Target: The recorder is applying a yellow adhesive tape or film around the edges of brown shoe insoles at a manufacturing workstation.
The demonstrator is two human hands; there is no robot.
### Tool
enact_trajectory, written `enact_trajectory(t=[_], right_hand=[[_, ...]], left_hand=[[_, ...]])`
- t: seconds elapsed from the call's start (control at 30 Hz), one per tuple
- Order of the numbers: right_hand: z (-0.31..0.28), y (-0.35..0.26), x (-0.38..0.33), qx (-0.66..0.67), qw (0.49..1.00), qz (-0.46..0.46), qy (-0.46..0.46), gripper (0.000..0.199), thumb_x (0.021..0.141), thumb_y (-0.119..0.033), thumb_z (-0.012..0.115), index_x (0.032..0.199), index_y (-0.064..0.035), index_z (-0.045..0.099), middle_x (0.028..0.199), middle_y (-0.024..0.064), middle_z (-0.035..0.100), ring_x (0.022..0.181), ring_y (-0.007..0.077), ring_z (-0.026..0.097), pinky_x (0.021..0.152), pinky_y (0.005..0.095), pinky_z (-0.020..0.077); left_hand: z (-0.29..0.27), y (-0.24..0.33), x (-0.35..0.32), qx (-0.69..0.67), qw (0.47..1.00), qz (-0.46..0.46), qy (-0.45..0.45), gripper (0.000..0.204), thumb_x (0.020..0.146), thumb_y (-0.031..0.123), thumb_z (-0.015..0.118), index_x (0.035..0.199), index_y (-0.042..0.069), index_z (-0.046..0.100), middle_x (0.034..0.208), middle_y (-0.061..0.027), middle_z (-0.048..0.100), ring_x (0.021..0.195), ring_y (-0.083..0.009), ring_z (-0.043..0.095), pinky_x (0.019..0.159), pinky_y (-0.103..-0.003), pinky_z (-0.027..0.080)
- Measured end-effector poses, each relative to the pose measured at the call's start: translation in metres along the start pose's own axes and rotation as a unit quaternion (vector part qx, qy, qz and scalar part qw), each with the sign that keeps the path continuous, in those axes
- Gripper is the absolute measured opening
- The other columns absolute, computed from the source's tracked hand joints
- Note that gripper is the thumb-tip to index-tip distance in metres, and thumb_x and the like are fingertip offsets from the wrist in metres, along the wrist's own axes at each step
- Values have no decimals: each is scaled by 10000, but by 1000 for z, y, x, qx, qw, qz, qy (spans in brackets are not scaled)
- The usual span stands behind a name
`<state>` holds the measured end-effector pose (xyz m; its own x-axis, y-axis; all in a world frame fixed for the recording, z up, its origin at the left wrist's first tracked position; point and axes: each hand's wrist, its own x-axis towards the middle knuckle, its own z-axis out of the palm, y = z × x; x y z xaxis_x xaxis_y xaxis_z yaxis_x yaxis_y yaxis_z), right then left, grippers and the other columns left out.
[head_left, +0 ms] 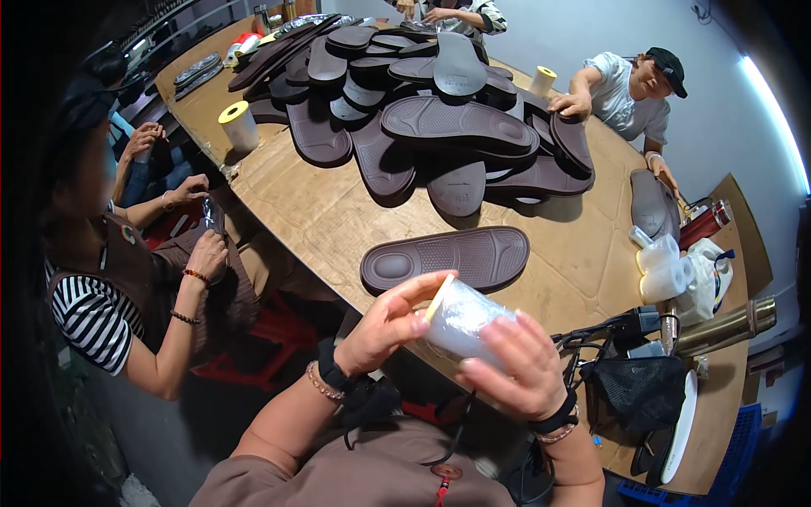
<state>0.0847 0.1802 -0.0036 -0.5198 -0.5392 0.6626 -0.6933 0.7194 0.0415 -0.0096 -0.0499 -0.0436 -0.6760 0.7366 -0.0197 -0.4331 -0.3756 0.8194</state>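
Between my two hands is a roll of clear plastic film, tilted above the table's near edge. My left hand grips its left end, fingers on top and thumb toward the yellow-rimmed core. Against the right side of the roll lies my right hand, its fingers stretched out and slightly blurred. Just beyond the roll, a dark brown shoe sole lies flat with its textured face up. Farther back, a large heap of similar brown soles covers the middle of the table.
The cardboard-topped table bears more film rolls. At right are stacked clear rolls, a metal flask, a black mesh pouch and cables. Co-workers sit at left and far right; another's hands show at the back.
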Motion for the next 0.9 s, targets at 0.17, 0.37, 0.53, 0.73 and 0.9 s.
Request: enact_trajectory(t=[0.17, 0.37, 0.53, 0.73, 0.9], right_hand=[[4, 14, -7, 260, 924, 280, 27, 1139, 800, -643, 819, 1565, 49, 337, 1586, 239, 425, 1462, 346, 456, 1117, 476, 465], [16, 11, -9, 417, 760, 499, 11, 847, 867, -207, 841, 1556, -6, 392, 1538, 152, 466, 1331, 256, 550, 962, 346, 560], [49, 17, -1, 255, 858, 446, -31, 599, 874, -87, 754, 1416, 14, 518, 1229, 161, 650, 1105, 241, 673, 835, 334, 590], [45, 44, -8, 310, 829, 455, -102, 353, 912, -129, 727, 1223, 3, 624, 1017, 190, 730, 900, 305, 755, 781, 391, 591], [14, 61, -20, 258, 822, 488, -138, 289, 986, -264, 705, 1020, 24, 702, 855, 189, 736, 776, 282, 744, 711, 369, 586]], left_hand=[[-10, -17, 7, -8, 994, 105, -15, 811, 787, 38, 744, 1503, 17, 364, 1508, -131, 444, 1428, -227, 455, 1178, -389, 420], [-8, -28, 15, 22, 981, 191, -16, 633, 854, -142, 538, 1450, 28, 409, 1458, -118, 468, 1368, -211, 517, 1142, -368, 475], [28, -49, 56, 131, 968, 216, 4, 484, 933, -112, 505, 1405, -9, 480, 1442, -125, 476, 1360, -217, 519, 1150, -392, 467], [30, -31, 54, 432, 856, 283, 21, 466, 879, 74, 671, 1340, 48, 609, 1474, -176, 503, 1377, -297, 508, 1101, -403, 440], [31, -15, 26, 546, 790, 246, -134, 701, 697, 484, 888, 1284, 148, 700, 1528, -200, 474, 1462, -494, 359, 1190, -595, 326]])
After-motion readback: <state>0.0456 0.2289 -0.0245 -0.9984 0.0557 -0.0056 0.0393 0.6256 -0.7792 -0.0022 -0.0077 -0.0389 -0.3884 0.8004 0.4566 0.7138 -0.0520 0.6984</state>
